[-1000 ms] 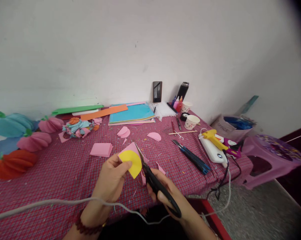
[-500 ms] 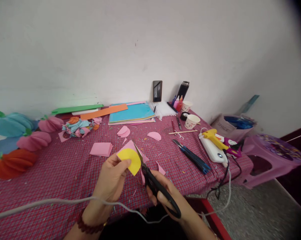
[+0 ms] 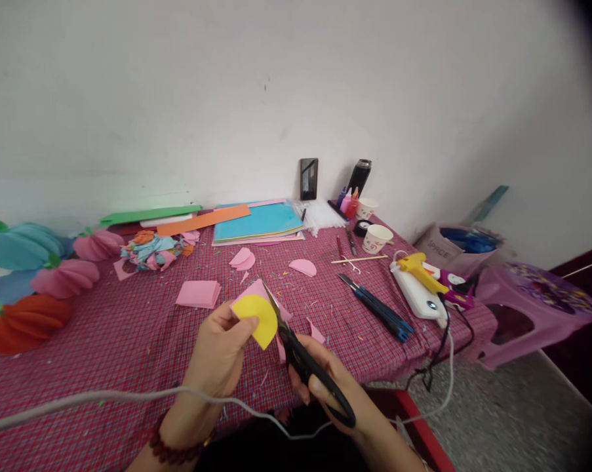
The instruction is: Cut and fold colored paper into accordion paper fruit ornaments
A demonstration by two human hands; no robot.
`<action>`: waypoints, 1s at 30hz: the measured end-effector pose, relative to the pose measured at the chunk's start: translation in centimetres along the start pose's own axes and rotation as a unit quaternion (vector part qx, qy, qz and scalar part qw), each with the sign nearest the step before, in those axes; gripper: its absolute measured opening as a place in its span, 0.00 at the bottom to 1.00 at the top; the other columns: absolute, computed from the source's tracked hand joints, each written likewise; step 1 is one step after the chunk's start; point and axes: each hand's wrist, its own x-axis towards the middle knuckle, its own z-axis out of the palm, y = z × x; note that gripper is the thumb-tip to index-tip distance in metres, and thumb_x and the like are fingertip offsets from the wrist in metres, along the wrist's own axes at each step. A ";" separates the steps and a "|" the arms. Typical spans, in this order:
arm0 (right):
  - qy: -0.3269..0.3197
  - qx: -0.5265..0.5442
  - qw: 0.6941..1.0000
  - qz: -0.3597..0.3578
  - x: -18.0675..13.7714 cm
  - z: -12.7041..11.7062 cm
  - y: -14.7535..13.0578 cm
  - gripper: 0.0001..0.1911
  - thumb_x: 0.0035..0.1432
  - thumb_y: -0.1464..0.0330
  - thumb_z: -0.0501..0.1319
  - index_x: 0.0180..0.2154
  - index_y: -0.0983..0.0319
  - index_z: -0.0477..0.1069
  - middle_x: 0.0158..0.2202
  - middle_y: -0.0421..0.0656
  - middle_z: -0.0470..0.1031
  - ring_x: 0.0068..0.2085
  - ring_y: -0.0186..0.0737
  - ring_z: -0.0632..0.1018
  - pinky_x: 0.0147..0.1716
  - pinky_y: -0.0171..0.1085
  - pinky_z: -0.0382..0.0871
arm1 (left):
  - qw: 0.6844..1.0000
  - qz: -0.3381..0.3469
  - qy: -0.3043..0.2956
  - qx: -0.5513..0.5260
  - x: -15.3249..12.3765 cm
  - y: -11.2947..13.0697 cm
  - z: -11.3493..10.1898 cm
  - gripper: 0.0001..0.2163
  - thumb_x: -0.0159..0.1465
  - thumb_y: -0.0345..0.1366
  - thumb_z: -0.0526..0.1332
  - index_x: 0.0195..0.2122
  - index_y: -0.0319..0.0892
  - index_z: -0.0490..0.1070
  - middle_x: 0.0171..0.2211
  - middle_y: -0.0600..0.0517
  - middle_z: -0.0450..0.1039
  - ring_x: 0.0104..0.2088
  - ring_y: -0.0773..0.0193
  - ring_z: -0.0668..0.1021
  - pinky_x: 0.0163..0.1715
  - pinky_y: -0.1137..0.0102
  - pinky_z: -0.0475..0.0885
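Observation:
My left hand [image 3: 221,347] pinches a yellow rounded paper piece [image 3: 257,318] laid over pink paper [image 3: 254,289], thumb on top. In my right hand [image 3: 325,377] are black-handled scissors [image 3: 305,364], their blades along the right edge of the yellow piece and over the pink paper. Just beyond lie a folded stack of pink paper [image 3: 198,294], some pink half-rounds [image 3: 242,259] and another pink half-round [image 3: 303,267]. A pink offcut [image 3: 316,331] rests right of the blades.
A white cable [image 3: 118,395] crosses in front of my forearms. Rightward lie a utility knife [image 3: 377,308], a yellow glue gun [image 3: 422,270] on a white power strip [image 3: 416,295], and paper cups [image 3: 377,238]. Coloured sheets [image 3: 256,223], paper scraps [image 3: 153,249] and paper pumpkins [image 3: 25,321] stand behind and left.
The yellow piece and pink paper have tilted very slightly against the scissors. Both hands keep nearly the same place, and the view has shifted a little.

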 end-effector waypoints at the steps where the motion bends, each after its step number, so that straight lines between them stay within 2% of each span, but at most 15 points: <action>1: 0.000 0.001 1.000 0.001 0.0 0.0 0.1 0.40 0.49 0.46 0.64 0.56 0.62 0.61 0.28 0.37 0.63 0.24 0.28 0.61 0.23 0.30 0.56 | 1.000 0.001 -0.001 0.001 0.0 0.0 0.0 0.08 0.42 0.26 0.68 0.25 0.36 0.75 0.24 0.52 0.77 0.26 0.63 0.78 0.28 0.71 0.73; 6: 0.006 0.010 1.000 0.000 0.0 0.2 0.0 0.37 0.50 0.47 0.64 0.54 0.63 0.63 0.26 0.36 0.63 0.22 0.26 0.60 0.20 0.28 0.53 | 1.000 -0.004 -0.007 0.000 0.0 0.1 0.0 0.09 0.41 0.25 0.69 0.25 0.36 0.75 0.24 0.52 0.77 0.26 0.63 0.78 0.28 0.72 0.73; 15: 0.014 0.087 0.996 -0.010 -0.2 1.0 0.1 0.33 0.50 0.51 0.66 0.52 0.62 0.66 0.23 0.34 0.57 0.20 0.24 0.54 0.18 0.27 0.47 | 0.999 -0.028 -0.033 -0.015 -0.1 0.3 0.0 0.08 0.43 0.27 0.70 0.27 0.37 0.76 0.25 0.52 0.77 0.25 0.66 0.77 0.27 0.73 0.73; 26: 0.017 0.065 0.998 0.000 -0.4 0.7 -0.5 0.32 0.48 0.52 0.67 0.51 0.61 0.68 0.22 0.33 0.56 0.20 0.23 0.54 0.17 0.25 0.48 | 0.998 -0.022 -0.061 -0.002 0.1 0.9 -0.1 0.08 0.43 0.27 0.69 0.26 0.37 0.77 0.23 0.52 0.76 0.23 0.67 0.76 0.25 0.74 0.71; 30: 0.023 0.052 0.998 0.008 -0.4 0.3 -0.4 0.33 0.50 0.52 0.66 0.53 0.61 0.67 0.23 0.33 0.57 0.19 0.22 0.54 0.16 0.25 0.47 | 0.997 -0.026 -0.072 0.001 0.0 1.2 -0.1 0.07 0.43 0.26 0.68 0.26 0.37 0.77 0.23 0.51 0.76 0.25 0.66 0.76 0.29 0.72 0.72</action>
